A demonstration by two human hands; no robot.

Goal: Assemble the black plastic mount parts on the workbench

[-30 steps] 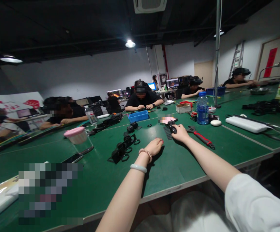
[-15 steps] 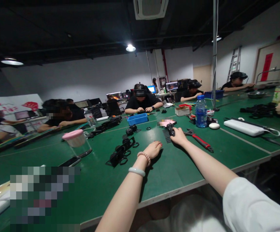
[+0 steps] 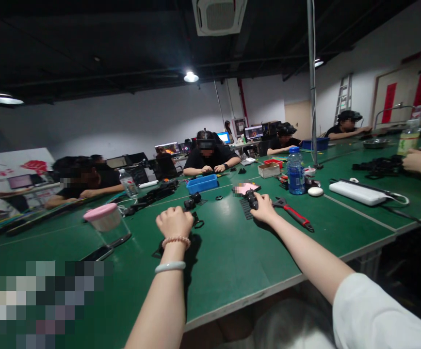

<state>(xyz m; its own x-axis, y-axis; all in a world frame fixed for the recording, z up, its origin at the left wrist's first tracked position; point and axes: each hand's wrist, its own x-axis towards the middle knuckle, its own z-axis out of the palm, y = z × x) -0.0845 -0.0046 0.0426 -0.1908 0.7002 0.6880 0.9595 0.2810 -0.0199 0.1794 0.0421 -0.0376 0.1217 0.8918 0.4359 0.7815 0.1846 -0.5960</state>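
My left hand [image 3: 175, 224] is over the group of black parts with rings, back of the hand up and fingers curled down. Its fingertips and whatever they touch are hidden; a black ring [image 3: 199, 224] shows beside it. My right hand [image 3: 264, 209] is closed around a black cylindrical part [image 3: 251, 198], near a dark ribbed strip [image 3: 246, 209] on the green table. To the left of that part lies another black cylindrical piece [image 3: 192, 200]. A small loose black ring [image 3: 218, 198] lies between the hands.
An adjustable wrench [image 3: 294, 215] with red-black handle lies right of my right hand. Beyond are a blue bottle [image 3: 296, 174], a blue tray [image 3: 202, 184] and a pink-lidded cup [image 3: 103, 218]. A white power bank [image 3: 358, 193] lies right. Co-workers sit around the table [image 3: 228, 261].
My left hand has moved left from the bare tabletop to the black parts, its fingers now curled. My right hand stays on the black cylindrical part. The view has shifted slightly.
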